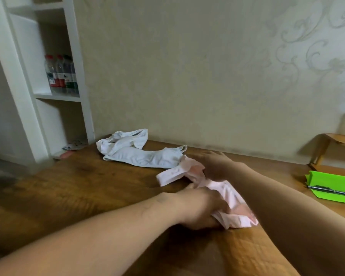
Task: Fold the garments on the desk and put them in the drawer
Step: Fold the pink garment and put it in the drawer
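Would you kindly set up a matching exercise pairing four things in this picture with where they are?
Things:
1. pink garment
2. white garment
3. bottles
4. pen

Places:
A. on a white shelf at the left
B. on the green holder at the desk's right edge
C. lying untouched at the back of the desk
D. under both hands, mid-desk

Pairs: 1-D, 2-C, 3-A, 4-B

The left hand grips the pink garment's near end; the right hand is on its far end.
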{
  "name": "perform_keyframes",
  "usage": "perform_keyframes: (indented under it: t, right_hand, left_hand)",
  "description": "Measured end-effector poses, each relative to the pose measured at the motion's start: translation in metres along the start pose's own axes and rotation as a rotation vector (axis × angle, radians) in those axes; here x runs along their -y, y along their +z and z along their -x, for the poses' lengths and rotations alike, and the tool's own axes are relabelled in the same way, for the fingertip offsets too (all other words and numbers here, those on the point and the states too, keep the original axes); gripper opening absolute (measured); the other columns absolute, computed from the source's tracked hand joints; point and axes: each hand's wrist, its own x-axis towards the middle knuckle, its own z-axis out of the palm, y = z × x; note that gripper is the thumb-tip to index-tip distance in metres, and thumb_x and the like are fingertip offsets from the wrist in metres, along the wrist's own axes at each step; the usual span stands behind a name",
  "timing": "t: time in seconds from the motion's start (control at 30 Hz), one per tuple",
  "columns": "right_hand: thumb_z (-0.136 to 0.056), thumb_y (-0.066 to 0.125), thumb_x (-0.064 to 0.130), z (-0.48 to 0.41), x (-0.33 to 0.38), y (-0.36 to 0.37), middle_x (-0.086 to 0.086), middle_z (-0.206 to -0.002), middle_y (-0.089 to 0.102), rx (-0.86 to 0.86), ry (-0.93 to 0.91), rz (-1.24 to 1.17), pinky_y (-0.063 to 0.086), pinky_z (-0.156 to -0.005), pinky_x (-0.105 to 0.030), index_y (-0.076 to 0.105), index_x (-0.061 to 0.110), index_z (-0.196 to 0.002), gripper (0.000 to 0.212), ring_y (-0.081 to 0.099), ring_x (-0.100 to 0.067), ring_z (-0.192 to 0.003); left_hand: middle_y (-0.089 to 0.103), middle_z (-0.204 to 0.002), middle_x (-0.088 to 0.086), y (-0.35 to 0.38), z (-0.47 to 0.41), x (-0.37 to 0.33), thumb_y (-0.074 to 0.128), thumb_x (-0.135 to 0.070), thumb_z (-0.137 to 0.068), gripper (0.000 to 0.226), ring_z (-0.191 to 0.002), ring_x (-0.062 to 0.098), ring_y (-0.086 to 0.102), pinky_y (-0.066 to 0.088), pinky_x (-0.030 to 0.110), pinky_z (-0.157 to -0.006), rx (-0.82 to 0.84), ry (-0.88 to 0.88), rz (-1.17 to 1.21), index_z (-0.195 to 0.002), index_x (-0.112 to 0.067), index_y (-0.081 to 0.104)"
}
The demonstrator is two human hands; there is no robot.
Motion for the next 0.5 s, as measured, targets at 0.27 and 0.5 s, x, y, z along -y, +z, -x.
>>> perform_keyframes:
  t: [0.27,0.5]
  right_hand:
    - [-0.101,0.06,0.055,0.057,-0.02,-0.008,0.002,-0.087,0.074,0.238,0.197,0.075,0.055,-0.076,-0.039,0.077,0.021,-0.093,0.039,0.066,-0.021,-0.079]
    - [-0.11,0.051,0.05,0.11,0.004,0.03,0.0,-0.149,0.063,-0.281,0.258,-0.284,0.05,-0.097,-0.041,0.05,0.031,-0.158,0.052,0.061,-0.027,-0.133]
  left_hand:
    - [0.046,-0.168,-0.015,-0.033,0.057,0.09,0.052,-0.002,-0.101,0.046,-0.163,0.011,0.02,0.007,0.053,-0.133,0.177,-0.118,-0.174,-0.119,-0.034,0.08]
    - [0.048,-0.165,-0.004,-0.002,0.051,0.063,0.042,-0.03,-0.112,0.046,-0.155,0.018,0.039,0.031,0.036,-0.124,-0.263,-0.302,0.036,-0.156,-0.028,0.054]
